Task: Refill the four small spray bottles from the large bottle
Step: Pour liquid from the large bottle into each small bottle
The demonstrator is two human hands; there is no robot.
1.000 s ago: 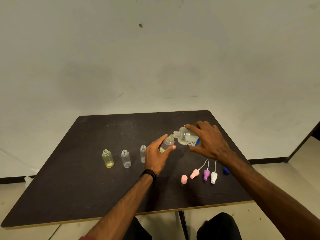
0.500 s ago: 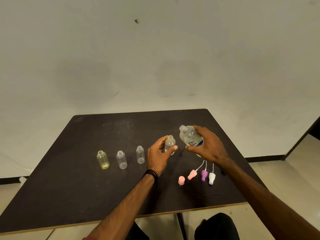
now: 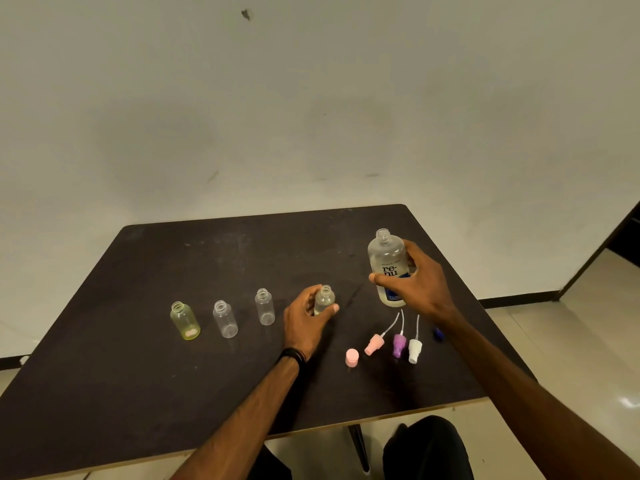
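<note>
My right hand (image 3: 420,289) grips the large clear bottle (image 3: 387,261), upright and uncapped, at the right of the dark table (image 3: 173,393). My left hand (image 3: 306,320) holds a small open bottle (image 3: 325,298) standing mid-table. To its left stand three more small open bottles: a clear one (image 3: 265,306), another clear one (image 3: 225,319) and a yellowish one (image 3: 185,321).
Spray tops lie near the front right: a pink cap (image 3: 352,357), a pink sprayer (image 3: 374,344), a purple sprayer (image 3: 399,344) and a white sprayer (image 3: 415,350). A blue cap (image 3: 438,333) peeks out beside my right wrist. The table's front edge is close to my knees.
My right hand tipped the large bottle back from pouring to upright and moved it right, away from the small bottle. The small bottle came down onto the table in my left hand.
</note>
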